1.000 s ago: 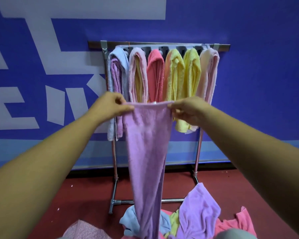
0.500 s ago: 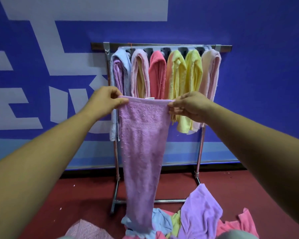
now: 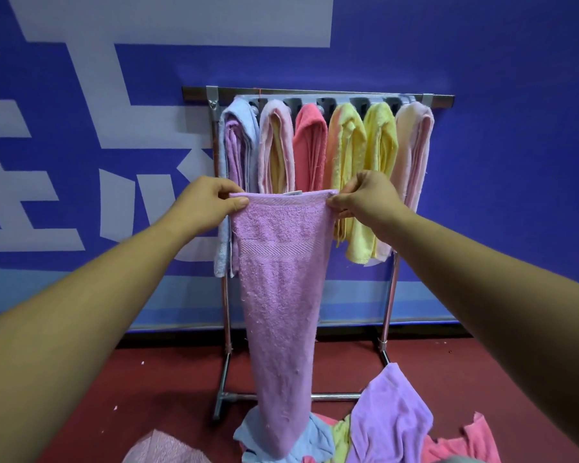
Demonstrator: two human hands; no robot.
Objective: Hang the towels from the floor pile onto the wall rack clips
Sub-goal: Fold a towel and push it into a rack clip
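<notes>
The towel hangs full length in front of the rack. Its top hem is stretched flat between both hands and its tail reaches down to the pile on the floor. The left hand pinches the left top corner between thumb and curled fingers, and the right hand pinches the right corner the same way.

It looks like light, limp terry. It narrows as it drops and has no stiffness of its own, so it will probably sag wherever it is not held. The nap should grip well rather than slip, and nothing here is fragile. The hem looks like the firmest part to hold — at the corners as now, or bunched at mid-hem to feed a clip.

The clips sit along the top bar behind the hung towels — whether one is free cannot be told.
</notes>
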